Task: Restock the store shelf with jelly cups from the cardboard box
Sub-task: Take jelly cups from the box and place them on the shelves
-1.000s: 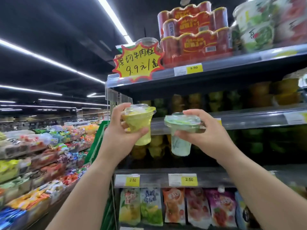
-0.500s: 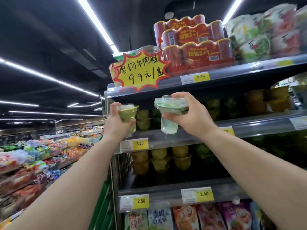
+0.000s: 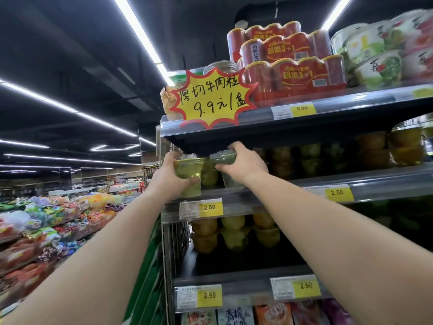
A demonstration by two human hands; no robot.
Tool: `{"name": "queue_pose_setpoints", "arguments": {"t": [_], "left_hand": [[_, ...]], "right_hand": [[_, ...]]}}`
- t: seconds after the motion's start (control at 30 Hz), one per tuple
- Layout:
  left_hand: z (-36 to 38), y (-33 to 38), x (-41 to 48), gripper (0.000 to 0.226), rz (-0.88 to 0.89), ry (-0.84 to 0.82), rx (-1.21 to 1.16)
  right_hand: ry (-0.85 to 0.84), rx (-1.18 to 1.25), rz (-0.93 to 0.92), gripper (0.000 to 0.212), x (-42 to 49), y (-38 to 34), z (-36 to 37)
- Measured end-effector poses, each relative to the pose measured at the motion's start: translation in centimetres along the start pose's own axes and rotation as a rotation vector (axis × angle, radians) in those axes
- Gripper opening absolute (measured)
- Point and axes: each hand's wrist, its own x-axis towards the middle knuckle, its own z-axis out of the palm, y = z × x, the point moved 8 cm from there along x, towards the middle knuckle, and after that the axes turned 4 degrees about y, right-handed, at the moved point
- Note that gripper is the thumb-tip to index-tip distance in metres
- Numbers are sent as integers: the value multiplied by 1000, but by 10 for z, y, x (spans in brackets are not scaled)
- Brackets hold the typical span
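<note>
1. Gripping the yellow cup [image 3: 188, 170] in the left hand [image 3: 167, 178]: thumb curling across the lower front, fingers wrapping the far side, cup sitting right of the palm.
2. Standing upright, long axis vertical, clear lid up, narrow foot down; showing translucent yellow-green jelly.
3. Hovering at the left end of the shelf [image 3: 386, 184], just above the front rail and a 2.50 tag [image 3: 209, 207]; touching the shelf or not, cannot tell.
4. Gripping the green cup [image 3: 223, 158] in the right hand [image 3: 244, 164]: fingers curling over the lid rim, thumb underneath, cup left of the palm.
5. Standing near upright, lid up, pale body tapering down; sitting just beside the yellow cup, in front of stocked cups [image 3: 311, 158].
</note>
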Motion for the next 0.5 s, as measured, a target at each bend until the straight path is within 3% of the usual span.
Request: {"name": "queue_pose_setpoints", "arguments": {"t": [0.3,0.5], "left_hand": [[3,-6,5,84,10,-28,-26],[3,-4,0,85,-4,-27,-24]], "right_hand": [[-46,55,47,63,3,6,3],[-47,108,72,84,-4,7,3]]}}
